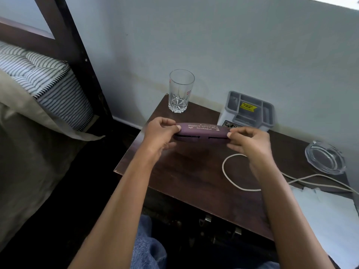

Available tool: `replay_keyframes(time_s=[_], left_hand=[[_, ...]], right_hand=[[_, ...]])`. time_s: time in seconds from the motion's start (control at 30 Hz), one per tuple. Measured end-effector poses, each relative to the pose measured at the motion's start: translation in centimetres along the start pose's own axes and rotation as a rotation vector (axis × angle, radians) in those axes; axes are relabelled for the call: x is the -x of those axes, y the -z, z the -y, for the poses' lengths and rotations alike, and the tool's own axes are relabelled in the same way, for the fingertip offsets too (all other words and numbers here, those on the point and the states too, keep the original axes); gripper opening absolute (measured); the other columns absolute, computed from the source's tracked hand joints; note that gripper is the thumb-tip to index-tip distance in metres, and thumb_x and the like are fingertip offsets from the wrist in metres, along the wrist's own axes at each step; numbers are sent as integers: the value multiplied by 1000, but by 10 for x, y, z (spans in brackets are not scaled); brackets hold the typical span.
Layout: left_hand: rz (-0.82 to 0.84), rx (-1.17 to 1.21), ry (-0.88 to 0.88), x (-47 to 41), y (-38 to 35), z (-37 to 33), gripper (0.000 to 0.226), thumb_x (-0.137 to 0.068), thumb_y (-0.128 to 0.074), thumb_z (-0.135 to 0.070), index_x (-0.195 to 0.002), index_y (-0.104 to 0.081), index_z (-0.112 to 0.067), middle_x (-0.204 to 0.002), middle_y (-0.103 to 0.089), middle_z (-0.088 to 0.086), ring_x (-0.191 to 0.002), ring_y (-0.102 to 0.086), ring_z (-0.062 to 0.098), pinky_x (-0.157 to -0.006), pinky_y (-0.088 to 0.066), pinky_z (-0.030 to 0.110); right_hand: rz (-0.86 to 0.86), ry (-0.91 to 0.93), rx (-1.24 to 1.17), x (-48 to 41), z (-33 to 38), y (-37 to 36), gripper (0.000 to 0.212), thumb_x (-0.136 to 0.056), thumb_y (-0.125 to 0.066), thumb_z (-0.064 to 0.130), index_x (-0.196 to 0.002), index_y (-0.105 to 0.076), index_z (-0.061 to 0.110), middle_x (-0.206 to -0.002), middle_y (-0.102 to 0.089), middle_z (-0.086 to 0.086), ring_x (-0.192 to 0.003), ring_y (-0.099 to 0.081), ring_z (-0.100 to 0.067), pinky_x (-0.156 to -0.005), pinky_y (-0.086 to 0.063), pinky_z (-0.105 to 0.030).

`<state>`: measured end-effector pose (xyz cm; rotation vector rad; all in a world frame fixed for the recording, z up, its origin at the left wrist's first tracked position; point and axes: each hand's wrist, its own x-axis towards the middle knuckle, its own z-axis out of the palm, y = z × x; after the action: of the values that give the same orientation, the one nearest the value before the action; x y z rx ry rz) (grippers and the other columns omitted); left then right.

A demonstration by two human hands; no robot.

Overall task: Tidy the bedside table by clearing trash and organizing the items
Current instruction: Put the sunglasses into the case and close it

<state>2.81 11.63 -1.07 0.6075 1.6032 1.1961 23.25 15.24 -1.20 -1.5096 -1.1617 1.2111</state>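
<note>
A purple spectacle case [202, 132] with gold lettering is held a little above the dark wooden bedside table [190, 177]. My left hand [161, 134] grips its left end and my right hand [248, 142] pinches its right end. The case is closed, its hinge side facing me. An empty cut-glass tumbler [181, 91] stands upright at the table's back left corner. A grey and white organizer tray [247, 111] with several compartments sits at the back, just behind the case.
A clear glass ashtray [325, 157] lies at the table's right edge. A white cable [233, 183] loops across the right half. White paper [328, 212] lies at the front right. A bed with a striped mattress [38, 78] stands to the left.
</note>
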Motion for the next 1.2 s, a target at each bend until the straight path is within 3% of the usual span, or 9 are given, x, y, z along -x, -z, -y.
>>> replay_keyframes(time_s=[0.13, 0.23, 0.33, 0.53, 0.73, 0.83, 0.9, 1.0, 1.2], left_hand=[[-13, 196, 7, 1, -4, -2, 26, -84, -59, 7, -83, -54, -19, -91, -59, 1, -99, -61, 25, -60, -55, 29], [-57, 296, 6, 2, -6, -5, 30, -82, -59, 10, -90, -54, -18, -106, -64, 9, -107, -62, 28, -68, -56, 31], [-133, 314, -24, 2, -5, -5, 34, -80, -62, 10, -100, -53, -15, -111, -57, 9, -108, -61, 29, -63, -55, 28], [-203, 304, -110, 2, -7, -4, 36, -76, -68, 8, -84, -50, -22, -91, -54, -2, -97, -61, 22, -66, -57, 29], [-152, 269, -147, -2, -31, 13, 27, -79, -69, 1, -102, -63, -11, -104, -65, 8, -90, -64, 15, -66, -57, 21], [-105, 170, -128, -4, -57, 34, 20, -84, -65, -7, -103, -69, -11, -101, -70, 6, -84, -66, 13, -78, -58, 30], [-91, 26, -156, -4, -75, 44, 23, -87, -61, -13, -108, -69, -14, -105, -71, 3, -95, -66, 14, -93, -52, 35], [-13, -186, -236, 0, -98, 48, 33, -89, -52, -8, -121, -63, -12, -120, -66, 3, -113, -59, 14, -102, -42, 26], [193, -260, -287, -11, -106, 54, 45, -88, -44, 2, -123, -60, -21, -119, -64, -4, -118, -55, 11, -105, -39, 26]], right_hand=[[-46, -112, -326, 0, 5, -6, 20, -80, -62, -10, -69, -58, 6, -78, -62, -10, -77, -64, -21, -80, -57, -34], [-48, -186, -495, -2, 6, -7, 23, -79, -60, -14, -73, -55, 8, -77, -62, -11, -77, -65, -21, -80, -57, -35], [-38, -218, -537, -2, 5, -9, 27, -79, -58, -17, -73, -52, 9, -79, -62, -11, -79, -65, -23, -79, -57, -36], [-35, -216, -555, -2, 6, -9, 28, -79, -56, -18, -75, -51, 9, -79, -61, -12, -77, -64, -23, -72, -58, -32], [-106, -136, -309, -1, 9, 12, 17, -80, -61, -13, -76, -60, 4, -81, -64, -12, -79, -66, -22, -72, -59, -27], [-240, -93, -71, -8, 1, 32, 17, -80, -63, -11, -75, -62, 5, -77, -61, -9, -77, -64, -22, -76, -59, -30], [-335, -85, 119, -15, -10, 44, 15, -77, -66, -7, -75, -66, 8, -70, -62, -7, -69, -64, -22, -81, -58, -39], [-379, -76, 321, -21, -22, 55, 13, -73, -65, 2, -80, -72, 9, -73, -66, -8, -78, -68, -31, -83, -56, -44], [-277, -167, 441, -28, -27, 70, 14, -77, -58, 4, -66, -68, 6, -58, -56, -6, -54, -48, -20, -59, -42, -31]])
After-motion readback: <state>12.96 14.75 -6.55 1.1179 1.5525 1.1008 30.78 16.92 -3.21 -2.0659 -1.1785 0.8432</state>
